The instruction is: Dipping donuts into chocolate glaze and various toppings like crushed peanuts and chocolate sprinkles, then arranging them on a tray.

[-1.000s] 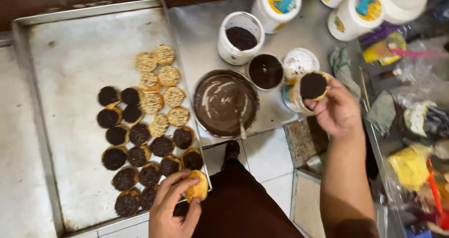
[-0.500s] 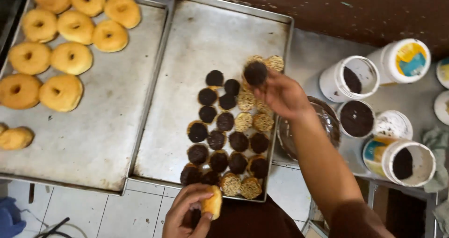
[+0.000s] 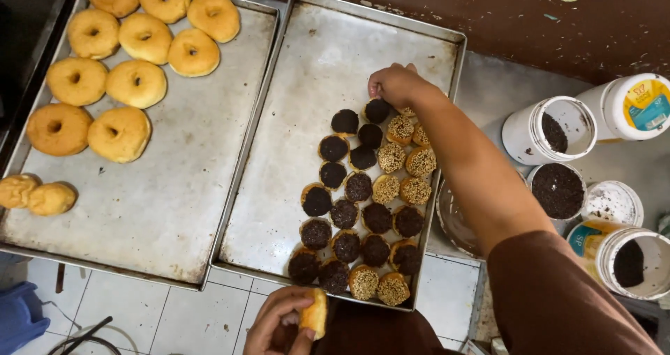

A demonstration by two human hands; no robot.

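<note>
Reaching across the right tray, the right hand pinches a dark-topped doughnut at the head of the packed rows, extending them; the left hand, near the body, closes its grip round a plain doughnut, kept ready

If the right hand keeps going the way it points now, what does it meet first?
The right hand points toward the tray's far-left side. Past the dark-topped round piece under its fingertips lies only bare metal of the right steel tray, then its raised rim; depth is uncertain.
</note>
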